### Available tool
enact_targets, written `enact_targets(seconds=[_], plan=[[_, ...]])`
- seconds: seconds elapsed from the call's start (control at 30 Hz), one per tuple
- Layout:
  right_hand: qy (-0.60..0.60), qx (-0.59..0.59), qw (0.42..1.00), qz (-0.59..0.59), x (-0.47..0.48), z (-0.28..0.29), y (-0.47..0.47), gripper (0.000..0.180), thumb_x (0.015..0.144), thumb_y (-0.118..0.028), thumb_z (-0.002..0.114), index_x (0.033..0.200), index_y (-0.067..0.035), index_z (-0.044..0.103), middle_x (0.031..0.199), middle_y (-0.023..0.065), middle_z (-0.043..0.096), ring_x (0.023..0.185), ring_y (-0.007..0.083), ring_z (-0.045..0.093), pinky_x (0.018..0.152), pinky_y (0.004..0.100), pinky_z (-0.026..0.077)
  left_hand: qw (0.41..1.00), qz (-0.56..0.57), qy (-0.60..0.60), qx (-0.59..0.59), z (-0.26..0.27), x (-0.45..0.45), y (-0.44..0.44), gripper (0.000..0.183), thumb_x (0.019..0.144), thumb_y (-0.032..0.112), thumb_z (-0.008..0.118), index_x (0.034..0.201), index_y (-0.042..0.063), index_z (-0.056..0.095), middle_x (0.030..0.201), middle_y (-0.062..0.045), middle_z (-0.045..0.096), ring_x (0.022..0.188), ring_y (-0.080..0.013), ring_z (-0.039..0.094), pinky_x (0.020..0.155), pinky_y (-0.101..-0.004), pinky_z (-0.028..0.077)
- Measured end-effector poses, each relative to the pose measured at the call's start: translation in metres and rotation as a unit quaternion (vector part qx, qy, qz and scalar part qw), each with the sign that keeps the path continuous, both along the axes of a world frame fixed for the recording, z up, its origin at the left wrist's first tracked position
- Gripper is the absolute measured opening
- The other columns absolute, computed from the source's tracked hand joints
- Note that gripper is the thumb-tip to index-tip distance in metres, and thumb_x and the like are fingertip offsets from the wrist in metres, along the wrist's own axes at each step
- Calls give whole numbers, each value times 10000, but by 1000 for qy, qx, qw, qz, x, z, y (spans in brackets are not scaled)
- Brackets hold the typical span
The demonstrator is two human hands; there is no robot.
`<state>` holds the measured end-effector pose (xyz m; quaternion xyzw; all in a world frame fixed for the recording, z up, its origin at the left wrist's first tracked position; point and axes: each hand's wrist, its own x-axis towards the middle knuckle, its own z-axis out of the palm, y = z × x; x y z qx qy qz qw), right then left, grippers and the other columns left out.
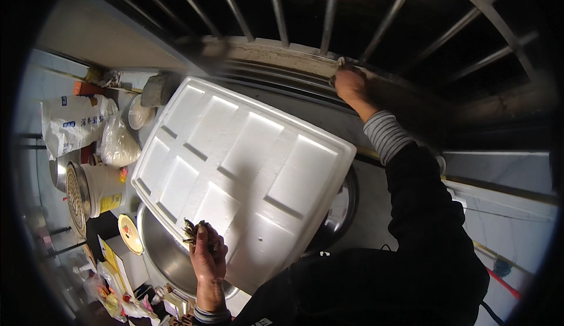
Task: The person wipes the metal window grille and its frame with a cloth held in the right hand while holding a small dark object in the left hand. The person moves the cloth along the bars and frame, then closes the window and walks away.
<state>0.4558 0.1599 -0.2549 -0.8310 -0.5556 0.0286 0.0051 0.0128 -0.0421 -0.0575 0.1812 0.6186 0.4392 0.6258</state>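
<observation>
My left hand (208,255) is closed around a crumpled bunch of dark greenish-brown matter (194,232), perhaps dried leaves. It hovers over the near left edge of a white foam lid or box (255,150) with recessed panels. The foam piece lies slanted across a large stainless steel basin (165,246). Further off, my right hand (351,84) reaches to the window sill (282,57), at the foot of the metal bars. Its fingers are curled on a small, blurred, grey-white and dark crumpled piece (340,62); what that is cannot be made out.
Metal window bars (330,13) stand beyond the sill. Another round metal vessel (341,207) shows under the foam's right side. On the left are a printed white sack (77,123), a clear bag of white grains (118,143), a white bucket (105,185) and a grey block (156,91).
</observation>
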Motion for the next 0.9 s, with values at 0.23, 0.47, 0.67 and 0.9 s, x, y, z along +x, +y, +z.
enact_targets(seconds=[0.23, 0.47, 0.67, 0.9], plan=[[215, 188, 937, 202, -29, 22, 39, 232, 833, -184, 544, 1008, -42, 600, 1073, 132, 603, 1081, 316, 512, 917, 402, 410, 1000, -15, -27, 3, 1, -6, 25, 204, 891, 292, 563, 800, 119, 508, 558, 43, 353, 405, -54, 270, 344, -201, 175], [150, 198, 931, 267, -51, -31, 65, 122, 789, -110, 552, 862, -19, 587, 895, 129, 609, 1004, 285, 504, 975, 435, 276, 999, -12, -46, 0, -2, -16, 43, 204, 869, 300, 595, 820, 118, 515, 581, 41, 389, 410, -59, 291, 346, -200, 192], [-78, 135, 970, 184, -97, -29, 109, 202, 777, -59, 458, 870, -47, 637, 835, 137, 642, 891, 276, 582, 959, 404, 316, 999, -6, -44, -22, -8, -21, 52, 224, 871, 301, 593, 782, 129, 481, 607, 32, 397, 429, -68, 314, 362, -200, 211], [74, 154, 958, 229, -180, 14, 198, 262, 900, -199, 400, 942, -47, 610, 900, 160, 630, 863, 301, 603, 830, 422, 454, 998, 26, -32, -40, -8, -33, 60, 207, 878, 275, 575, 772, 128, 477, 578, 26, 381, 415, -78, 320, 358, -211, 222]])
